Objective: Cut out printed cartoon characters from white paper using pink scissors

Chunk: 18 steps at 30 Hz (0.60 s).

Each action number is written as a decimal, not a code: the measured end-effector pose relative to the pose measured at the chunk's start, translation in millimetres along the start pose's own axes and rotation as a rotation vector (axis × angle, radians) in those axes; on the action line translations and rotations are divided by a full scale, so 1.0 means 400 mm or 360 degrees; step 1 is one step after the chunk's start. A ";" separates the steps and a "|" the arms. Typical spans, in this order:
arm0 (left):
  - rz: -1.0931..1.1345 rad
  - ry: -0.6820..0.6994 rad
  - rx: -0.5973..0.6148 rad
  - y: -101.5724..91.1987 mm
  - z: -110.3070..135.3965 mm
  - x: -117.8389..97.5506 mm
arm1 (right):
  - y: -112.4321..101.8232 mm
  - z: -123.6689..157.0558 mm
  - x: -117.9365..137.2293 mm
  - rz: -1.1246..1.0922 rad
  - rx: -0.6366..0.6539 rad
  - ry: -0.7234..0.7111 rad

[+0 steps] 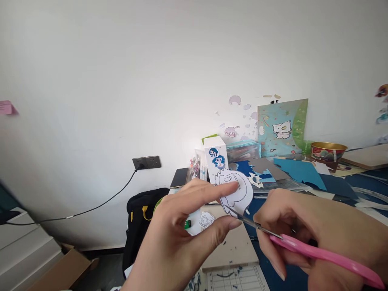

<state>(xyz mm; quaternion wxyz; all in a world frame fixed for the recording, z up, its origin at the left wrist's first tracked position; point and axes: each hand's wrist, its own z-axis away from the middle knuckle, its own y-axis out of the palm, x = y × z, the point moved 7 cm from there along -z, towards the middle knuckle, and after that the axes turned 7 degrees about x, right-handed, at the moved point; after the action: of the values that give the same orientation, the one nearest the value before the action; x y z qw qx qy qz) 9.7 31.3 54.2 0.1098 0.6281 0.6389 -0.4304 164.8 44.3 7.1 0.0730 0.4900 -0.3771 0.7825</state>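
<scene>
Grasping a white paper cutout (246,193) in the left hand (178,214), with index finger (222,190) across its face and thumb (216,238) by its lower edge, and clasping pink-handled scissors (321,253) in the right hand (303,210), with blades at that edge just above the thumb tip. Apparently trimming the cutout, so probably calling for short snips clear of the thumb. Outward, showing a small drawn figure (206,220) through the thumb-and-index gap, and a beige board (232,254) below the thumb.
</scene>
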 end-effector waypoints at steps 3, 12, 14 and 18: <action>-0.0007 -0.0001 -0.0028 -0.003 0.003 -0.003 | 0.006 -0.002 -0.002 -0.0055 0.0045 -0.0042; -0.0061 -0.0009 -0.0131 -0.008 -0.001 -0.009 | 0.014 -0.012 -0.014 -0.0195 0.0088 0.0008; -0.0030 -0.0005 -0.0127 -0.006 0.000 -0.010 | 0.018 -0.012 -0.004 -0.0173 0.0121 0.0004; 0.0004 0.0025 -0.0172 -0.010 0.003 -0.012 | 0.010 -0.011 0.013 -0.0057 0.0009 -0.0071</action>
<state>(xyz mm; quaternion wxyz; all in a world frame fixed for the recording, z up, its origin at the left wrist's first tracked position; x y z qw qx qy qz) 6.7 27.7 58.6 0.1391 0.6253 0.6614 -0.3902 157.0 43.1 8.2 0.0772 0.5143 -0.3676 0.7710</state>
